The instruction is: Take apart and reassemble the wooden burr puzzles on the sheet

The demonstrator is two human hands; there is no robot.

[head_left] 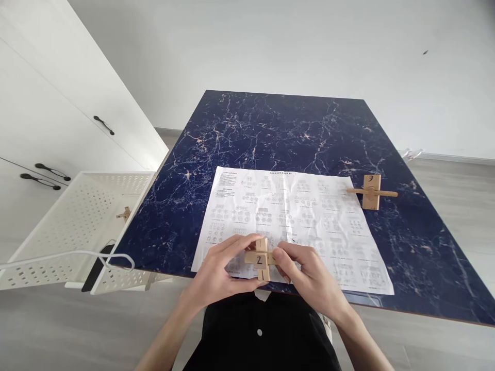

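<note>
Near the table's front edge, a wooden interlocking puzzle (pixel 261 260) made of crossed blocks is held over the printed sheet; the numbers 2 and 1 are written on its faces. My left hand (pixel 216 270) grips it from top and bottom, fingers above and thumb below. On the right side, my right hand (pixel 309 273) pinches the end of a block that sticks out of the same puzzle. Farther right lies a wooden puzzle piece (pixel 371 201) marked 3, with a thin rod crossing it. Both hands are well apart from that piece.
The creased paper sheet (pixel 247 226) with printed diagrams covers the front of the dark blue marbled table (pixel 263 129). At the left stands a white perforated basket (pixel 77 206) with a small wooden puzzle (pixel 124 214) inside. A white cable (pixel 77 252) crosses it.
</note>
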